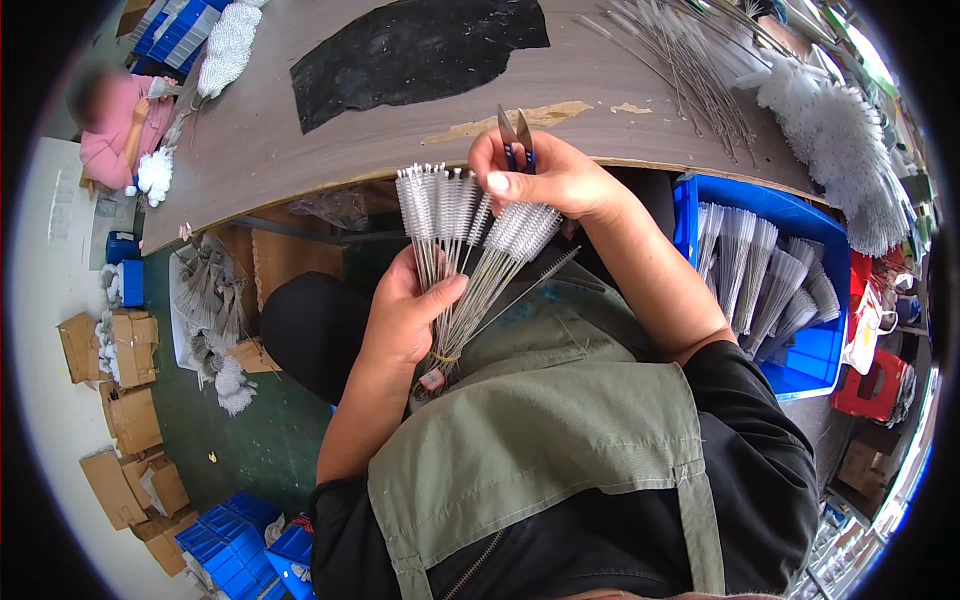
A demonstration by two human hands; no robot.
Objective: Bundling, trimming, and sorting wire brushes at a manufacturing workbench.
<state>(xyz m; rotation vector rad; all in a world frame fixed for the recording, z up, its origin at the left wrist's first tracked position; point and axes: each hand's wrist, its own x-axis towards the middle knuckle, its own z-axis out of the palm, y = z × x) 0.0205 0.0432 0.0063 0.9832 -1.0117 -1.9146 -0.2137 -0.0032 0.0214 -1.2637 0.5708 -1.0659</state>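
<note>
My left hand (400,310) is wrapped round the wire stems of a bundle of tube brushes (432,210) above my lap. The white bristle heads fan out in two clumps, and a yellow band ties the stems near their lower end. At the upper right of the bundle my right hand (560,180) holds a pair of thread snips (516,140). The snips' blades point away from me, slightly apart, and their dark blue handles lie partly hidden in my fingers. My right fingertips are close by the bristle heads; whether they pinch a brush I cannot tell.
Ahead is a brown tabletop (240,140) with a black sheet (420,55) and loose wire brushes (690,70). A blue bin (835,330) of bundled brushes stands at my right. Cardboard boxes (135,415) line the left wall, where another person (125,130) sits.
</note>
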